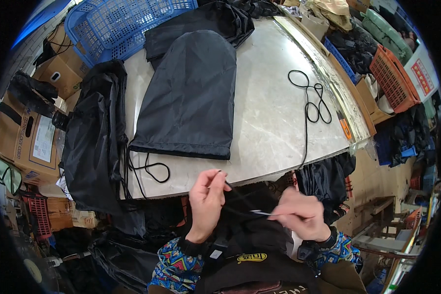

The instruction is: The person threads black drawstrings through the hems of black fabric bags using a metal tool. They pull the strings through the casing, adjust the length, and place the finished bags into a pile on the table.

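Note:
My left hand (208, 198) is closed in a pinch on a thin black cord (229, 185), just off the table's near edge. To its right, my right hand (301, 211) is closed around a thin, shiny metal tool (260, 212) whose tip points left toward the cord; its exact kind is too small to tell. Beyond my hands a black drawstring bag (188, 93) lies flat on the table (264, 98), its hemmed end facing me. A loop of black cord (157, 171) lies by the hem's left corner.
More black bags (95, 132) hang over the table's left edge. A blue plastic basket (127, 29) stands at the far left. Another loose black cord (306, 103) lies on the right, near an orange-handled tool (346, 128). Cardboard boxes (22, 142) and an orange basket (392, 78) flank the table.

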Action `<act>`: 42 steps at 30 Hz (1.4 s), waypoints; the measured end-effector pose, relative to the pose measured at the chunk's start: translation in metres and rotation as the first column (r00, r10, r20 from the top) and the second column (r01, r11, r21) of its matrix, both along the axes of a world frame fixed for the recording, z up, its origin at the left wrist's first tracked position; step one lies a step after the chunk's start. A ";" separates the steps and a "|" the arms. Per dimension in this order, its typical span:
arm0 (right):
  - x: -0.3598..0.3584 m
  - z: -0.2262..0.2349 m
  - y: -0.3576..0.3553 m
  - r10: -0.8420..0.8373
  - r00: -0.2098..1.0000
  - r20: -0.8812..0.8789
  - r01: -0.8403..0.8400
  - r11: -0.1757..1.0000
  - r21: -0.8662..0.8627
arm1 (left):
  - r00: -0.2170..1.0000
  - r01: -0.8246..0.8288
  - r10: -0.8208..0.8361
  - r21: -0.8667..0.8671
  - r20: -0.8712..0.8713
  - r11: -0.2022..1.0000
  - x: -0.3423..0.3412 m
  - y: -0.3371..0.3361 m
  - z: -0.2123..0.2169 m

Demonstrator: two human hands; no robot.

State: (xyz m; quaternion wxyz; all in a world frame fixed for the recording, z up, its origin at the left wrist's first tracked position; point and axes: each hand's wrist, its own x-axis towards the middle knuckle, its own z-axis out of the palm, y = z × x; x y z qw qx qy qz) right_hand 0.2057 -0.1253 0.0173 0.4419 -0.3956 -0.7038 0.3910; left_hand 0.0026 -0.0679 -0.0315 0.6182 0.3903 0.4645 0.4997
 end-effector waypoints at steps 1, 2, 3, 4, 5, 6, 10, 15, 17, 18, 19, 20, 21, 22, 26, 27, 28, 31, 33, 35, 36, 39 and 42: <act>0.009 0.003 -0.002 0.009 0.998 -0.063 -0.006 0.999 0.048 | 0.998 0.016 -0.014 0.028 -0.065 0.999 0.003 0.002 -0.003; 0.002 0.001 -0.002 -0.052 0.962 -0.269 0.072 0.995 0.064 | 0.986 0.081 -0.070 0.073 -0.149 0.994 0.007 0.002 -0.014; -0.005 -0.001 -0.002 -0.094 0.878 -0.470 0.144 0.987 0.072 | 0.980 0.111 -0.101 0.048 -0.174 0.993 0.013 0.000 -0.016; -0.001 -0.002 0.002 -0.060 0.869 -0.491 0.099 0.994 0.053 | 0.968 0.157 -0.141 0.065 -0.208 0.985 0.022 -0.002 -0.024; -0.006 0.001 0.003 -0.113 0.791 -0.601 0.131 0.991 -0.014 | 0.954 0.202 -0.178 0.080 -0.242 0.976 0.031 -0.006 -0.030; -0.015 0.005 0.003 -0.170 0.696 -0.698 0.153 0.984 -0.088 | 0.923 0.289 -0.266 0.046 -0.277 0.956 0.038 -0.010 -0.031; -0.008 0.021 0.005 -0.238 0.575 -0.783 0.109 0.971 -0.215 | 0.979 0.174 -0.172 0.009 -0.106 0.985 0.041 -0.012 -0.027; 0.019 0.029 0.008 -0.364 0.613 -0.702 0.194 0.930 -0.313 | 0.975 0.034 0.056 -0.393 0.215 0.919 0.008 0.040 -0.019; 0.007 0.023 0.013 -0.467 0.709 -0.529 0.278 0.874 -0.399 | 0.989 0.005 0.042 -0.313 0.145 0.950 0.009 0.054 -0.029; 0.002 0.024 0.016 -0.485 0.786 -0.383 0.310 0.846 -0.435 | 0.993 0.004 0.028 -0.269 0.115 0.963 0.012 0.057 -0.029; 0.003 0.022 0.016 -0.485 0.830 -0.278 0.328 0.825 -0.460 | 0.994 -0.008 0.035 -0.240 0.108 0.971 0.018 0.057 -0.022; -0.001 0.009 0.023 -0.474 0.869 -0.144 0.432 0.867 -0.249 | 0.994 -0.022 0.044 -0.210 0.101 0.978 0.024 0.053 -0.012; -0.008 -0.010 0.032 -0.480 0.877 -0.010 0.480 0.877 -0.033 | 0.995 -0.043 0.059 -0.187 0.079 0.981 0.026 0.047 -0.007; -0.015 -0.016 0.035 -0.450 0.891 0.055 0.453 0.889 -0.066 | 0.990 0.012 0.024 -0.260 0.137 0.965 0.020 0.039 -0.002; -0.039 -0.031 0.047 -0.405 0.896 0.183 0.408 0.913 0.023 | 0.965 0.153 -0.102 -0.208 0.240 0.966 0.015 0.021 0.012; -0.042 -0.035 0.049 -0.395 0.903 0.170 0.394 0.918 0.040 | 0.961 0.145 -0.089 -0.199 0.263 0.969 0.012 0.020 0.015; -0.043 -0.034 0.049 -0.410 0.896 0.170 0.406 0.912 0.061 | 0.955 0.137 -0.078 -0.191 0.285 0.972 0.009 0.020 0.017; -0.044 -0.029 0.049 -0.441 0.880 0.177 0.431 0.897 0.095 | 0.935 0.110 -0.028 -0.214 0.355 0.971 0.005 0.019 0.024; -0.044 -0.028 0.049 -0.436 0.878 0.197 0.429 0.900 0.076 | 0.932 0.122 -0.033 -0.227 0.362 0.966 0.004 0.016 0.025; -0.048 -0.026 0.049 -0.429 0.887 0.169 0.422 0.903 0.074 | 0.954 0.121 -0.063 -0.186 0.293 0.975 0.004 0.011 0.021; -0.049 -0.025 0.049 -0.424 0.892 0.155 0.418 0.906 0.074 | 0.956 0.112 -0.063 -0.160 0.285 0.981 0.005 0.009 0.022; -0.046 -0.024 0.048 -0.370 0.912 0.177 0.364 0.929 0.065 | 0.942 0.056 -0.015 -0.114 0.336 0.992 0.005 0.010 0.017; -0.043 -0.016 0.044 -0.394 0.899 0.190 0.368 0.917 0.155 | 0.937 -0.024 0.064 -0.120 0.343 0.993 0.005 0.013 0.015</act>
